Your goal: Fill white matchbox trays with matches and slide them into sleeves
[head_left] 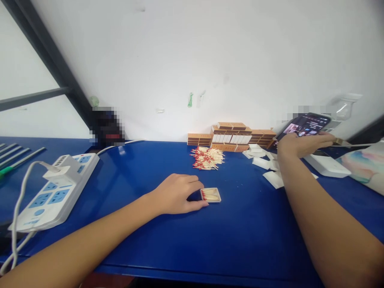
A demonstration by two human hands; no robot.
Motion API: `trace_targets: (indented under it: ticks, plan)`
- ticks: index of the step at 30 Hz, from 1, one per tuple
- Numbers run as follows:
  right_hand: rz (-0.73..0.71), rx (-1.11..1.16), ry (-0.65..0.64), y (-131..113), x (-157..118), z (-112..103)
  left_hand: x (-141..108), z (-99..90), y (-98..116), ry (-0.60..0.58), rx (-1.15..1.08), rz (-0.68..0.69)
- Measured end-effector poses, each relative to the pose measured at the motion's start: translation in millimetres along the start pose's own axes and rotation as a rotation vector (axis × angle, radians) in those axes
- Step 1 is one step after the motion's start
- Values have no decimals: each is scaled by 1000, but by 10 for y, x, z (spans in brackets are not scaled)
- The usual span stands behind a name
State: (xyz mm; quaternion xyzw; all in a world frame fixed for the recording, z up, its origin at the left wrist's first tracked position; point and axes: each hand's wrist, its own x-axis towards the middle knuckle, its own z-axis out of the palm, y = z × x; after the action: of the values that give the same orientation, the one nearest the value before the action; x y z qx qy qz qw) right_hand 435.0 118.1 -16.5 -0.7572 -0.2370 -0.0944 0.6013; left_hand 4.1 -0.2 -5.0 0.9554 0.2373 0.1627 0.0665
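My left hand (180,194) rests on the blue table with its thumb and fingers around the left end of a small white matchbox tray (219,200). Red-tipped matches (210,194) lie inside the tray. Beyond it sits a loose pile of matches (208,158). My right hand (303,145) is raised at the far right, just in front of a smartphone (309,125) with a lit screen. Its visible fingers stretch out to the right. Whether they touch the phone is unclear. Below that hand, several empty white matchbox trays (261,163) lie scattered.
Stacked brown matchboxes (231,130) stand against the white wall. A white power strip (57,196) with a plugged-in adapter and cable (21,200) lies at left. At right are a white box (328,166) and a colourful patterned item (364,164). Metal rods (22,156) lie far left.
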Motion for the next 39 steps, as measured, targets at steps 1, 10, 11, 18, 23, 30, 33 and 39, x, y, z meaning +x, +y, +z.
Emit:
trace_targets:
  ticks: [1, 10, 11, 18, 23, 30, 33, 39]
  plan:
    - [30, 2, 67, -1, -9, 1, -1, 0, 0, -1, 0, 0]
    - [122, 39, 272, 0, 4, 10, 2, 7, -1, -2, -1, 2]
    - [132, 39, 278, 2, 10, 8, 3, 5, 0, 0, -3, 1]
    - [178, 38, 289, 10, 20, -1, -3, 5, 2, 7, 2, -1]
    - [224, 29, 294, 24, 20, -1, 3, -5, 5, 3, 6, 3]
    - [219, 11, 294, 36, 0, -47, -1, 3, 0, 6, 6, 8]
    - [179, -7, 303, 7, -3, -53, -2, 9, -1, 7, 9, 4]
    - [84, -46, 268, -87, 35, 8, 5, -3, 6, -14, 4, -6]
